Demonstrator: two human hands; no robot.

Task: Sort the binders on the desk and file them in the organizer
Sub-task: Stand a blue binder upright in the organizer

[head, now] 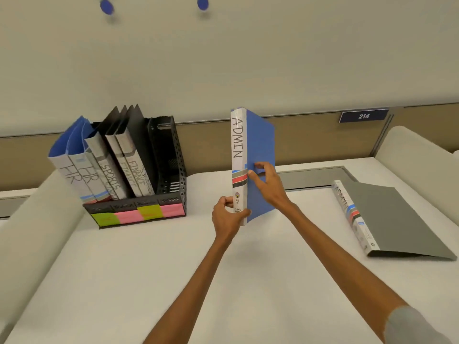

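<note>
Blue binder (258, 145) marked ADMIN, upright, near right of organizer (171, 155): left hand (227, 216) gripping spine's foot, right hand (267, 184) pinching cover. Filing step in hand. Next, probably: carry left, slide into organizer's right-end slot. 1 grey binder (397, 219) flat, well right of organizer, not yet filed.

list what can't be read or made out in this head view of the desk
All in the head view:
Writing on the green and pink sticky notes along the black mesh organizer front: too blurred.
Small print low on the spine of the upright blue ADMIN binder: covered by left hand fingers.
Label print on the flat grey binder spine: too small.
Two round blue objects: blurred, at the top edge.
</note>
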